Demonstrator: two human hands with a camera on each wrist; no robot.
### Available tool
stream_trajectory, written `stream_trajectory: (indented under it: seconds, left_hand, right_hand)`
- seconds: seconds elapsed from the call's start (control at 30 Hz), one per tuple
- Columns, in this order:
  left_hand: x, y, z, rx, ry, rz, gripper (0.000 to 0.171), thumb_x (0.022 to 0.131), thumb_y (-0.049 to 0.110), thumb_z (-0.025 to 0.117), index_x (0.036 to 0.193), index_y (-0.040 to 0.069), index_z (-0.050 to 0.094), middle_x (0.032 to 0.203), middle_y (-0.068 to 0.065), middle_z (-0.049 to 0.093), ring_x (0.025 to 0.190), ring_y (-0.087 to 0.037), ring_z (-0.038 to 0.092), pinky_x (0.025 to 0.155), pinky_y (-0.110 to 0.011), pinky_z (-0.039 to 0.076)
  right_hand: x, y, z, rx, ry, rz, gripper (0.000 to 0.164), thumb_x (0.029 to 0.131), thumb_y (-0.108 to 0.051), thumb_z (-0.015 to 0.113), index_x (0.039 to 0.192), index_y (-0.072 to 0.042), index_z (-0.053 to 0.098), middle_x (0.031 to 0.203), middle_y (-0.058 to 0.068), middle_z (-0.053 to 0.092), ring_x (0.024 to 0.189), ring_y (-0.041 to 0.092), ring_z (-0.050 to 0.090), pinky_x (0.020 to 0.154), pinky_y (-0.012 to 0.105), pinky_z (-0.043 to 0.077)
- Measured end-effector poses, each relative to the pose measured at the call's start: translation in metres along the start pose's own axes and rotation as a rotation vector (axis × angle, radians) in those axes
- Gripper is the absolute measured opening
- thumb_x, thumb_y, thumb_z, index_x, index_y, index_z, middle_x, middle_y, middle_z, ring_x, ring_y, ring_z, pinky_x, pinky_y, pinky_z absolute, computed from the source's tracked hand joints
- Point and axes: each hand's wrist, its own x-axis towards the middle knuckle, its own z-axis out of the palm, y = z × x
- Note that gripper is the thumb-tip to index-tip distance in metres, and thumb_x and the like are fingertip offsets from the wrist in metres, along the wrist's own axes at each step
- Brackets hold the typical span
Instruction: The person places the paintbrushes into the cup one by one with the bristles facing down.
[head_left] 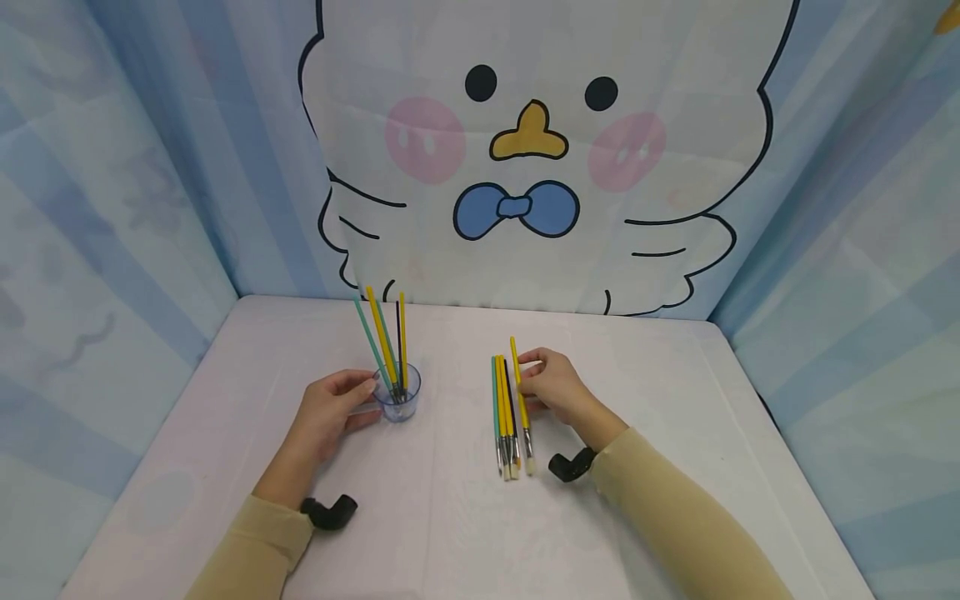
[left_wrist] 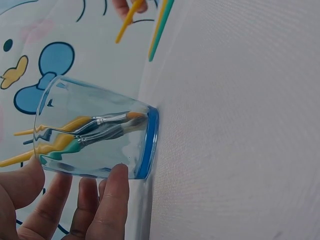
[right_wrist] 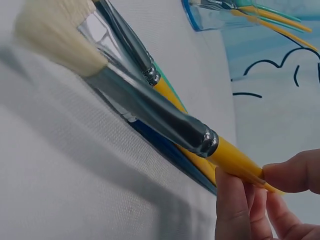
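My left hand (head_left: 330, 412) is at the left side of a clear plastic cup (left_wrist: 105, 150), its fingertips touching the wall and the thumb near the rim. The cup stands upright on the table, with several teal, yellow and dark paintbrushes (head_left: 380, 333) in it, bristles down. Between thumb and fingers, my right hand (head_left: 558, 387) pinches the yellow handle of a paintbrush (right_wrist: 155, 107) with wide pale bristles pointing towards me. Just left of that brush, several more paintbrushes (head_left: 501, 400) lie side by side on the table, in teal, yellow and dark colours.
A pale cloth covers the table (head_left: 435, 517). Behind it hangs a curtain (head_left: 525, 267) printed with a cartoon bird, and blue-white curtains (head_left: 97, 250) flank both sides. Each wrist carries a black camera mount (head_left: 330, 512).
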Motion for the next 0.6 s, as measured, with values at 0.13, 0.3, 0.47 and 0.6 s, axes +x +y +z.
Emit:
stream_trajectory:
  seconds: [0.13, 0.3, 0.47, 0.6]
  left_hand:
    - [0.0, 0.001, 0.0, -0.001, 0.001, -0.003, 0.041, 0.106, 0.02, 0.07, 0.143, 0.002, 0.063, 0.129, -0.009, 0.064, 0.11, -0.016, 0.067, 0.094, -0.034, 0.069]
    - [-0.001, 0.001, 0.0, 0.002, 0.003, -0.002, 0.041, 0.106, 0.02, 0.07, 0.143, 0.002, 0.063, 0.129, -0.009, 0.064, 0.108, -0.015, 0.067, 0.094, -0.034, 0.069]
    - [0.0, 0.001, 0.0, -0.002, -0.001, 0.002, 0.041, 0.106, 0.019, 0.07, 0.143, 0.002, 0.063, 0.127, -0.008, 0.064, 0.107, -0.014, 0.066, 0.094, -0.034, 0.069]
    - [0.0, 0.0, 0.0, -0.001, -0.003, 0.004, 0.041, 0.107, 0.019, 0.07, 0.143, 0.002, 0.063, 0.128, -0.008, 0.065, 0.108, -0.014, 0.067, 0.094, -0.034, 0.069]
  right_hand:
    - [-0.003, -0.004, -0.001, 0.024, 0.0, -0.007, 0.049, 0.093, 0.001, 0.075, 0.138, -0.013, 0.06, 0.104, 0.008, 0.06, 0.084, 0.021, 0.064, 0.065, 0.03, 0.067]
    - [-0.007, -0.008, 0.001, 0.051, 0.002, -0.013, 0.049, 0.094, 0.001, 0.074, 0.139, -0.014, 0.059, 0.104, 0.007, 0.06, 0.084, 0.021, 0.063, 0.063, 0.028, 0.066]
    - [-0.01, -0.013, 0.003, 0.082, 0.003, -0.031, 0.049, 0.095, 0.001, 0.074, 0.139, -0.014, 0.058, 0.102, 0.007, 0.059, 0.085, 0.021, 0.061, 0.063, 0.029, 0.066]
    - [-0.013, -0.017, 0.006, 0.114, -0.001, -0.052, 0.049, 0.094, 0.001, 0.074, 0.138, -0.015, 0.058, 0.103, 0.007, 0.058, 0.087, 0.021, 0.061, 0.064, 0.029, 0.067]
